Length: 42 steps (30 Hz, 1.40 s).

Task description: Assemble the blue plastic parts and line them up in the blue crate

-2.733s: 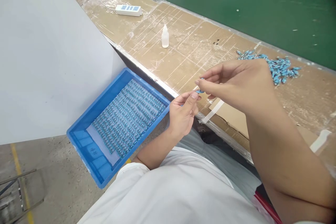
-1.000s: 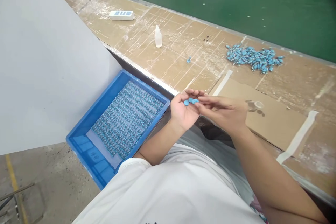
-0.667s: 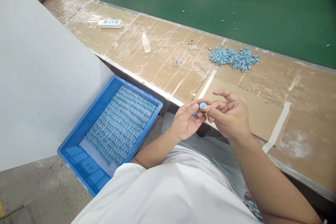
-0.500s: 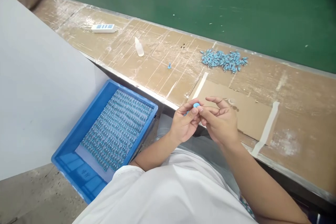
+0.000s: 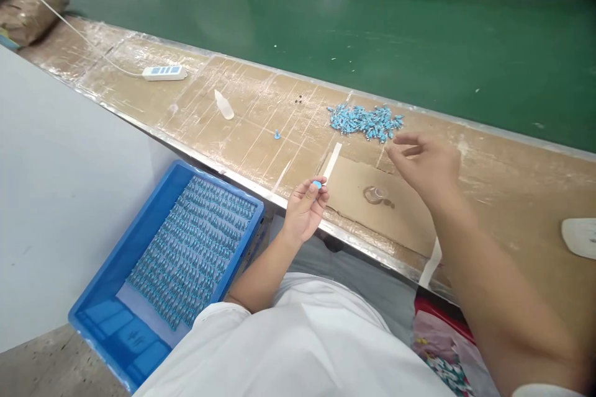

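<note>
Near the front edge of the bench, my left hand [image 5: 305, 208] pinches a small blue round-headed part [image 5: 317, 185] between thumb and fingers. My right hand [image 5: 426, 164] is apart from it, over the bench just right of a pile of small blue parts [image 5: 365, 122]. Its fingers reach toward the pile, slightly spread, with nothing visible in them. A single blue part [image 5: 277, 134] stands alone left of the pile. Below my right hand lies a cardboard sheet [image 5: 354, 189], fixed with white tape, with a small clear round dish [image 5: 374, 195] on it.
Down to the left stands a blue crate [image 5: 79, 310] with rows of small blue parts. A white squeeze bottle [image 5: 224, 105] lies on the bench beyond, near a white power strip [image 5: 164, 72]. Behind the bench runs a green belt [image 5: 433, 43]. A white object [image 5: 578, 237] sits far right.
My right hand has let go of the blue part and moved right and forward toward the pile. My left hand keeps the part. The camera view has shifted.
</note>
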Each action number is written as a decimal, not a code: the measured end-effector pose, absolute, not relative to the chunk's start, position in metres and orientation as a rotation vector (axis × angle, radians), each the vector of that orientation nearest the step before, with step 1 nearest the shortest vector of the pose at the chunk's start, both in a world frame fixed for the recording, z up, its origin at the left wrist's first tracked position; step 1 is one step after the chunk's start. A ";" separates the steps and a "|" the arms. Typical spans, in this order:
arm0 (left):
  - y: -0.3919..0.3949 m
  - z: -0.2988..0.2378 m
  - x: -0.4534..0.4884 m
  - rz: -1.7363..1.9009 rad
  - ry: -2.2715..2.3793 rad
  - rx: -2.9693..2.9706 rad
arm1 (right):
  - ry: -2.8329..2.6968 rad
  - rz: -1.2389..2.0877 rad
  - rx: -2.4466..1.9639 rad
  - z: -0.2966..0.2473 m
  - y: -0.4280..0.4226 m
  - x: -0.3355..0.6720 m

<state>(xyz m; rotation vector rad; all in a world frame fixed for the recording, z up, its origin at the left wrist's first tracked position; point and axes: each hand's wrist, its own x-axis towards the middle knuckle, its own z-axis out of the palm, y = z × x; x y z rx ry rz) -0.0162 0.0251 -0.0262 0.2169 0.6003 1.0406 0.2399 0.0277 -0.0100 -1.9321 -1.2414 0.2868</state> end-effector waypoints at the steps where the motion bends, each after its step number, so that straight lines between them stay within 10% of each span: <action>1: 0.027 -0.029 -0.015 1.043 0.608 0.224 | -1.270 0.258 -1.975 -0.024 0.041 0.255; 11: 0.032 -0.059 -0.004 0.992 0.574 0.287 | -1.453 0.118 -2.082 -0.087 0.077 0.285; 20: 0.035 -0.059 -0.003 0.984 0.613 0.359 | -1.267 0.604 -2.188 -0.058 0.065 0.293; 42: 0.034 -0.056 -0.005 0.974 0.672 0.279 | -1.576 0.535 -2.229 -0.037 0.074 0.276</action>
